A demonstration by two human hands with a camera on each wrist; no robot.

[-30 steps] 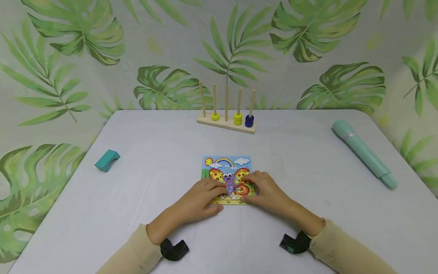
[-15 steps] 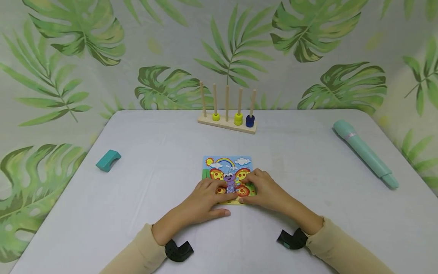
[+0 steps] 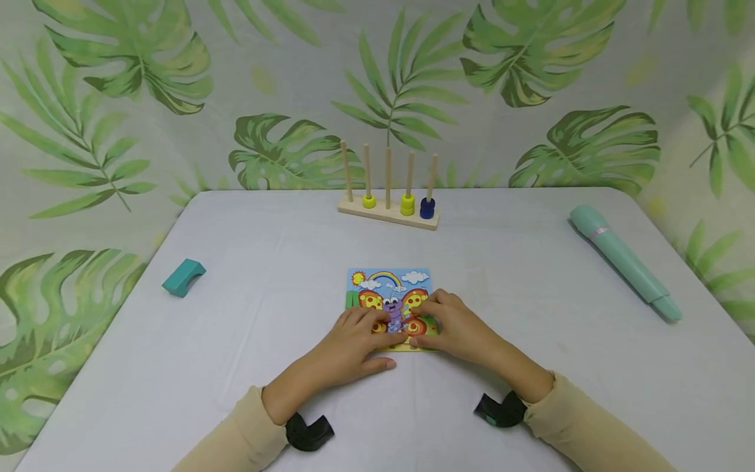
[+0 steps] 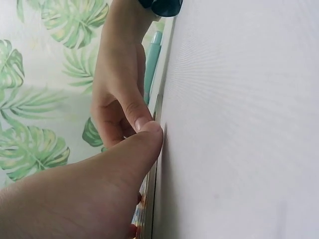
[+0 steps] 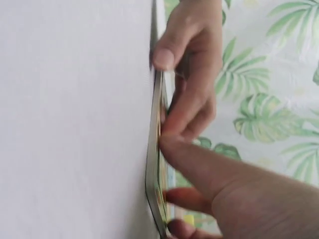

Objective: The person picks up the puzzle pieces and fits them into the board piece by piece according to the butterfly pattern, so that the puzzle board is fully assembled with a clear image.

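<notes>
A flat picture puzzle board [image 3: 386, 278] with a purple butterfly, a rainbow and a sun lies on the white table. My left hand [image 3: 350, 344] rests over its lower left part, fingers bent onto the picture and thumb beside the near edge. On the right side, my right hand [image 3: 463, 331] touches the picture with thumb and fingertips set apart, around the lower right wing. In the right wrist view the board's edge [image 5: 153, 149] shows, with the right thumb pressing on its face. The hands cover parts of both lower corners.
Behind the board stands a wooden peg abacus [image 3: 386, 213] with several yellow and blue rings. A teal arched block [image 3: 184, 277] lies at the left. A mint-green tube-shaped thing [image 3: 625, 262], probably a folded umbrella, lies along the right edge.
My left hand has shifted slightly right across the board's lower part, and its thumb has moved off along the near edge. My right hand stays nearly in place.
</notes>
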